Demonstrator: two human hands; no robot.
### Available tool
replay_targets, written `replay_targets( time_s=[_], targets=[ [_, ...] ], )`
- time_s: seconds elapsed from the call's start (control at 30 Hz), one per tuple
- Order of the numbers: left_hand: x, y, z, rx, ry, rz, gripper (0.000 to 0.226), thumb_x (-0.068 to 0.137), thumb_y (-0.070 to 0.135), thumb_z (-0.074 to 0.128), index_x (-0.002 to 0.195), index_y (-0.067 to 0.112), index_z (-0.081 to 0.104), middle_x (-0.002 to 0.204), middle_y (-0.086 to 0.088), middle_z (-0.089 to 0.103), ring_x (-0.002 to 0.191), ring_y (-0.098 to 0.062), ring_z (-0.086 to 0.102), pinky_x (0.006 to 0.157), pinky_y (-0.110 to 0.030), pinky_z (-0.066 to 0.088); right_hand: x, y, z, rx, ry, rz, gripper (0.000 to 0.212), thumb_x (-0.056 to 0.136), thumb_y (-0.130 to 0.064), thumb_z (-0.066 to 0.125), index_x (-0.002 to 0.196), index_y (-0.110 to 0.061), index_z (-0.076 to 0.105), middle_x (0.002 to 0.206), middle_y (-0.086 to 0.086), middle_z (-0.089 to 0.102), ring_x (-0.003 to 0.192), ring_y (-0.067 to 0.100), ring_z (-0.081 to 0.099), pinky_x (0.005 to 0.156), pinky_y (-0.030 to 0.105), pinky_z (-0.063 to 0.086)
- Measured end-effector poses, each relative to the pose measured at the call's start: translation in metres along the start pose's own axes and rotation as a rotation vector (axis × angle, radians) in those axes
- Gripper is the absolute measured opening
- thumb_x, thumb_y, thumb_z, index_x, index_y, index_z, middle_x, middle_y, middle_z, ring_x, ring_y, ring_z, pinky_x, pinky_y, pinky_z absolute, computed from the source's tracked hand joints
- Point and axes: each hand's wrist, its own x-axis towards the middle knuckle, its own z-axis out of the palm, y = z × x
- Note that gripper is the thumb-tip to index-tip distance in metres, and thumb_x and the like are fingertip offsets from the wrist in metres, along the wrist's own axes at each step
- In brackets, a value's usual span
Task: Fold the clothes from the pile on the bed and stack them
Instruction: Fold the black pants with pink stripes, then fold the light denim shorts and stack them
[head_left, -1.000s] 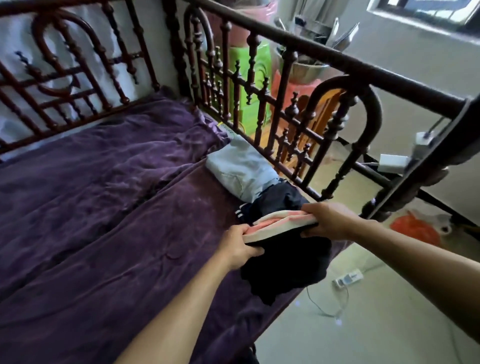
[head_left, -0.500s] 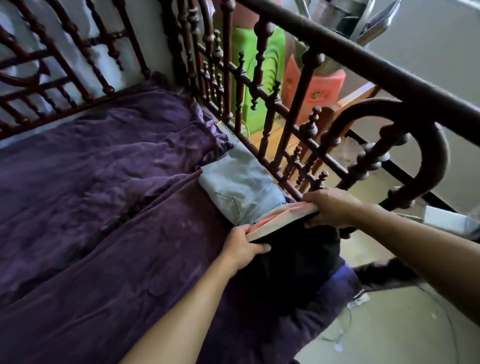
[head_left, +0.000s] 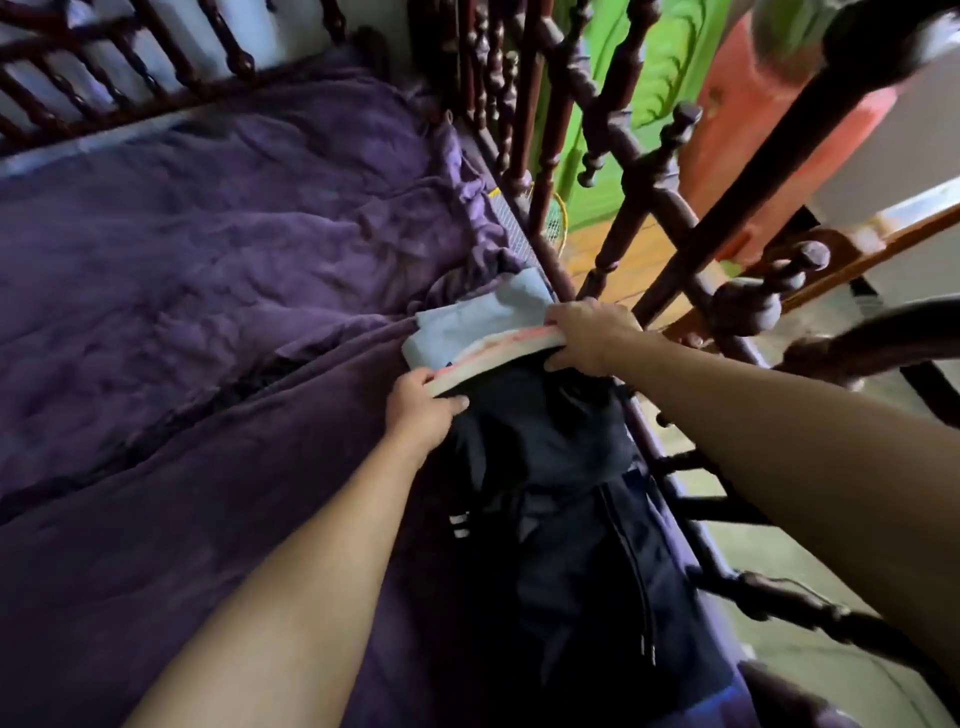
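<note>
Since half a second ago, the folded pink-and-white garment (head_left: 498, 349) has been carried further toward the rail side of the bed, and more of the folded light-blue garment (head_left: 467, 319) is now covered by it. It is held flat between both hands. Its near-left end is pinched by the left grip (head_left: 422, 402), with the thumb laid underneath the edge and the fingers hidden on top. Its far-right end is clasped by the right grip (head_left: 589, 332), with the fingers curled over the top and the thumb tucked below.

Whether the pink-and-white garment already rests on the light-blue garment or is held just above it cannot be told. The light-blue garment is seen lying on the purple bedspread (head_left: 208, 249), close against the dark wooden bed rail (head_left: 636, 218).

Below the held piece and nearer the camera, a heap of dark clothing (head_left: 561, 467) is spread along the bed's edge. White stripes (head_left: 460, 525) and a drawstring (head_left: 636, 566) can be made out on it.

Beyond the rail, a green object (head_left: 644, 78) and a salmon-coloured object (head_left: 753, 135) are seen, both blurred.
</note>
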Motion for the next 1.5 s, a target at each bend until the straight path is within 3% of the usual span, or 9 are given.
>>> replay_targets(
  time_s=[0.13,0.27,0.43,0.53,0.63,0.73,0.87,1.1,1.5],
  targets=[
    [0.022,-0.010,0.018,0.178,0.163,0.085,0.028,0.080,0.014,0.072,0.104,0.023,0.061,0.094,0.004,0.064,0.090,-0.021,0.062,0.072,-0.027,0.045,0.025,-0.003,0.036,0.038,0.129,-0.002,0.046,0.085,-0.033,0.062,0.126,-0.020,0.045,0.124,0.007,0.053,0.118,0.030,0.046,0.081,0.041,0.044],
    [0.039,-0.033,0.034,0.504,0.267,0.254,0.052,0.088,0.018,0.062,0.136,0.024,0.042,0.128,-0.008,0.045,0.114,-0.029,0.046,0.088,-0.041,0.044,0.036,-0.004,0.082,-0.014,0.224,-0.041,0.047,0.096,-0.031,0.047,0.140,-0.020,0.037,0.137,0.011,0.041,0.124,0.032,0.036,0.086,0.045,0.045],
    [0.051,-0.061,0.043,0.628,0.085,0.260,0.048,0.097,0.030,0.048,0.143,0.030,0.034,0.152,-0.012,0.025,0.123,-0.035,0.041,0.092,-0.046,0.043,0.041,0.006,0.115,0.032,0.211,-0.037,0.051,0.099,-0.036,0.041,0.146,-0.021,0.030,0.151,0.013,0.026,0.134,0.036,0.026,0.088,0.052,0.045],
    [0.031,-0.066,0.024,0.581,0.114,0.230,0.053,0.095,0.029,0.051,0.144,0.022,0.032,0.150,-0.014,0.027,0.126,-0.036,0.039,0.095,-0.047,0.042,0.038,0.003,0.107,-0.038,0.190,-0.015,0.055,0.097,-0.039,0.042,0.147,-0.022,0.027,0.152,0.014,0.023,0.137,0.037,0.023,0.100,0.054,0.037],
    [-0.003,-0.077,-0.011,0.570,0.107,0.192,0.038,0.093,0.024,0.053,0.130,0.016,0.050,0.129,-0.012,0.046,0.116,-0.033,0.049,0.089,-0.045,0.046,0.024,-0.018,0.083,-0.062,0.236,0.018,0.062,0.092,-0.038,0.051,0.147,-0.021,0.027,0.153,0.015,0.022,0.141,0.037,0.017,0.102,0.051,0.029],
    [-0.048,-0.104,-0.050,0.560,0.053,0.059,0.023,0.092,0.025,0.054,0.112,0.019,0.062,0.112,-0.008,0.061,0.107,-0.031,0.058,0.082,-0.039,0.048,-0.004,-0.066,0.067,-0.045,0.269,-0.078,0.052,0.090,-0.035,0.053,0.138,-0.018,0.042,0.142,0.013,0.040,0.132,0.034,0.034,0.096,0.049,0.033],
    [-0.121,-0.157,-0.105,0.461,0.053,-0.073,0.016,0.089,0.025,0.058,0.102,0.020,0.067,0.098,-0.006,0.071,0.100,-0.028,0.064,0.079,-0.034,0.050,-0.066,-0.150,0.072,0.076,0.056,-0.196,0.030,0.091,-0.035,0.049,0.115,-0.020,0.059,0.117,0.007,0.062,0.107,0.031,0.058,0.084,0.038,0.045],
    [-0.251,-0.275,-0.214,0.359,0.149,-0.185,0.013,0.087,0.022,0.062,0.097,0.017,0.068,0.096,-0.007,0.071,0.097,-0.028,0.065,0.081,-0.033,0.050,-0.184,-0.296,0.112,0.045,-0.174,-0.378,0.025,0.089,-0.029,0.048,0.108,-0.021,0.063,0.113,0.011,0.066,0.104,0.035,0.062,0.080,0.036,0.049],
    [-0.473,-0.437,-0.439,0.265,0.496,-0.300,0.014,0.086,0.021,0.064,0.096,0.013,0.069,0.099,-0.006,0.072,0.099,-0.024,0.066,0.085,-0.032,0.050,-0.318,-0.605,0.095,-0.053,-0.103,-0.735,0.025,0.093,-0.035,0.048,0.109,-0.024,0.064,0.119,0.008,0.064,0.107,0.032,0.060,0.083,0.035,0.047]
  ],
)
